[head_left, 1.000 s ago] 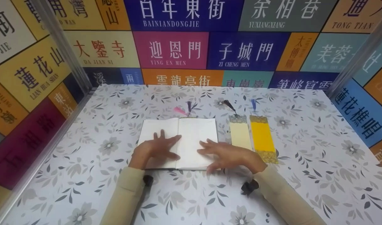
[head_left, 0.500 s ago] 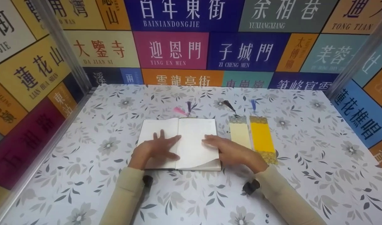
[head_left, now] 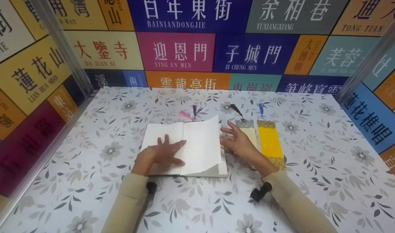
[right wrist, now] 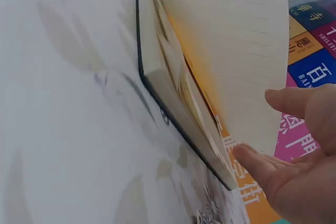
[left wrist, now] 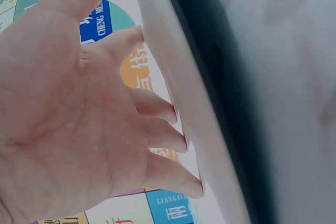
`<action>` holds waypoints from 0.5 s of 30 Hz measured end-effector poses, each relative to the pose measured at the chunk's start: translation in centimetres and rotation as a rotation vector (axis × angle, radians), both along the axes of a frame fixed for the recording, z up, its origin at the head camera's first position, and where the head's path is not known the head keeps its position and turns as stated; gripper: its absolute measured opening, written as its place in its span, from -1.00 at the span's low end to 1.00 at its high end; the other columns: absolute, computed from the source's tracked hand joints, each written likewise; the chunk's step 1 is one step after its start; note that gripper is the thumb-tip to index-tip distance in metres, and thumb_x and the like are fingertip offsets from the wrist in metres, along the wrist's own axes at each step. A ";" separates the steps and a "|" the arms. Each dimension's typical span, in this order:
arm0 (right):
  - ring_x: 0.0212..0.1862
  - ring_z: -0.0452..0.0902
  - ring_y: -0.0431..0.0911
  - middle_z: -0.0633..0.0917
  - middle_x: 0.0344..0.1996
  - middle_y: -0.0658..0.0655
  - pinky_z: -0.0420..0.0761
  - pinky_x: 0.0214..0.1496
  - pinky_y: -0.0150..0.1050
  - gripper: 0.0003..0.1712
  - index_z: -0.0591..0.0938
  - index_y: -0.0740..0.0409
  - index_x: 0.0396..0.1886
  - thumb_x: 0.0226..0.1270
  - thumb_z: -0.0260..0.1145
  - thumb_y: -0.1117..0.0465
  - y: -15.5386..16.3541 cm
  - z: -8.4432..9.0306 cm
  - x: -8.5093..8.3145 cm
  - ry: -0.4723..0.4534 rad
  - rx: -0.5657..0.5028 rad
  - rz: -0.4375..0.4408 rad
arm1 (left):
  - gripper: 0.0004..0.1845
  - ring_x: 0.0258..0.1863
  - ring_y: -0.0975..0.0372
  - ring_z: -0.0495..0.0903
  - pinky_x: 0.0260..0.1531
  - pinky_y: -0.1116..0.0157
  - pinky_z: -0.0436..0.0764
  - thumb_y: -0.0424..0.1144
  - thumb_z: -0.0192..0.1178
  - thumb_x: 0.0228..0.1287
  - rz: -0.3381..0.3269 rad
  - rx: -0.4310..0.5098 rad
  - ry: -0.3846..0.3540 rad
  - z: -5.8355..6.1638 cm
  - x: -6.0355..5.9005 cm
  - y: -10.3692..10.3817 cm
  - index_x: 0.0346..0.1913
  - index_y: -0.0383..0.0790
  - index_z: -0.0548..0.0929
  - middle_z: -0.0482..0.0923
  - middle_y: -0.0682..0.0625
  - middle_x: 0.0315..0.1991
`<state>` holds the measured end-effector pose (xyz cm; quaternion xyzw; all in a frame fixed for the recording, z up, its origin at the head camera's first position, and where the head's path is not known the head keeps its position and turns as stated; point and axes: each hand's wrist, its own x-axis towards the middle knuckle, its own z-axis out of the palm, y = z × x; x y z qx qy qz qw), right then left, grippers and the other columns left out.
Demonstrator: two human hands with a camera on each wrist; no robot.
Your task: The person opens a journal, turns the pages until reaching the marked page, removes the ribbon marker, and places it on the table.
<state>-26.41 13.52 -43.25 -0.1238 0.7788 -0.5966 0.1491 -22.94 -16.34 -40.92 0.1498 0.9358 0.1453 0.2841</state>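
An open notebook (head_left: 151,134) with pale pages and a dark cover lies mid-table. My left hand (head_left: 160,155) rests spread on its left page, the thumb reaching the centre fold; in the left wrist view its fingertips (left wrist: 195,187) touch the paper. A single right-hand page (head_left: 202,142) stands partly raised, its lower corner curling up. My right hand (head_left: 241,142) is beside that page's outer edge, fingers and thumb apart. In the right wrist view faint ruled lines show on the raised page (right wrist: 236,35), with an orange tint near the fold.
Right of the notebook lie a cream bookmark (head_left: 249,132) with a black tassel, partly behind my right hand, and a yellow bookmark (head_left: 271,142) with a blue tassel (head_left: 261,109). Pink (head_left: 185,114) and purple (head_left: 194,110) tassels stick out above the notebook. Sign-covered panels (head_left: 181,51) stand around the table.
My right hand has gone from lying over the right page to its outer edge, and a page there has lifted. The left hand stays in place.
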 end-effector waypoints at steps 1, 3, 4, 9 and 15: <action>0.38 0.46 0.19 0.27 0.52 0.35 0.56 0.37 -0.02 -0.10 -0.08 0.21 0.63 0.48 0.19 0.27 -0.1 0.0 0.0 -0.036 -0.021 -0.023 | -0.07 0.47 -0.50 -0.46 0.35 -0.53 -0.25 0.20 0.10 0.40 0.001 0.002 -0.001 0.0 0.0 0.0 0.64 0.07 -0.16 -0.54 -0.57 0.51; 0.26 0.59 0.12 0.35 0.47 0.36 0.64 0.28 -0.10 -0.19 0.02 0.23 0.61 0.51 0.15 0.22 -0.3 0.1 0.0 -0.103 -0.066 -0.060 | -0.06 0.47 -0.49 -0.48 0.36 -0.51 -0.28 0.20 0.10 0.40 0.006 0.008 -0.007 0.1 0.0 0.0 0.64 0.08 -0.17 -0.55 -0.56 0.51; 0.21 0.62 0.07 0.38 0.45 0.36 0.66 0.24 -0.14 -0.23 0.07 0.24 0.60 0.52 0.14 0.20 -0.4 0.1 0.0 -0.129 -0.083 -0.077 | -0.06 0.47 -0.49 -0.48 0.36 -0.51 -0.28 0.21 0.10 0.40 0.007 0.007 -0.007 0.1 0.0 0.0 0.64 0.08 -0.17 -0.55 -0.56 0.51; -0.05 0.65 -0.19 0.44 0.41 0.37 0.69 -0.04 -0.32 -0.30 0.24 0.26 0.53 0.47 0.19 0.25 -0.8 0.4 0.5 -0.180 -0.105 -0.125 | -0.07 0.49 -0.46 -0.49 0.36 -0.51 -0.30 0.21 0.10 0.39 0.022 0.009 -0.010 0.0 0.1 0.0 0.63 0.11 -0.16 -0.56 -0.53 0.52; -0.11 0.68 -0.18 0.53 0.35 0.34 0.69 -0.19 -0.39 -0.34 0.35 0.24 0.47 0.38 0.21 0.35 -1.5 0.8 1.1 -0.145 -0.062 -0.171 | -0.10 0.49 -0.45 -0.48 0.33 -0.55 -0.26 0.20 0.10 0.39 0.042 0.053 -0.004 0.1 0.0 -0.1 0.63 0.08 -0.10 -0.53 -0.51 0.53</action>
